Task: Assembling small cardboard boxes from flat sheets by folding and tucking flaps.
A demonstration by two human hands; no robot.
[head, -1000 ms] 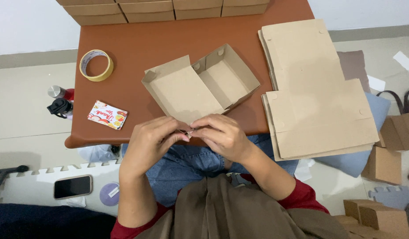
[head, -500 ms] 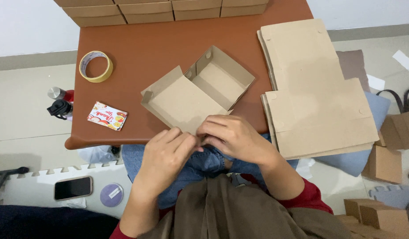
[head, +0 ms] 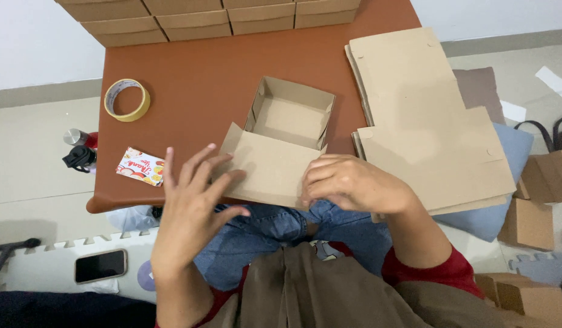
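Note:
A half-folded brown cardboard box (head: 287, 130) lies on the reddish-brown table (head: 214, 67), its tray part upright and its lid flap (head: 269, 173) spread flat toward me. My right hand (head: 348, 182) grips the right near edge of that flap with curled fingers. My left hand (head: 193, 194) is raised with fingers spread, its fingertips at the flap's left edge, holding nothing.
A stack of flat cardboard blanks (head: 427, 121) lies at the right of the table. Finished boxes (head: 208, 15) line the far edge. A tape roll (head: 127, 100) and a small colourful packet (head: 141, 167) lie at the left. A phone (head: 100, 265) and bottles (head: 80, 149) are on the floor.
The box has turned so its tray stands squarely away from me and the flap lies flat. My left hand let go and opened its fingers; my right hand stayed on the flap.

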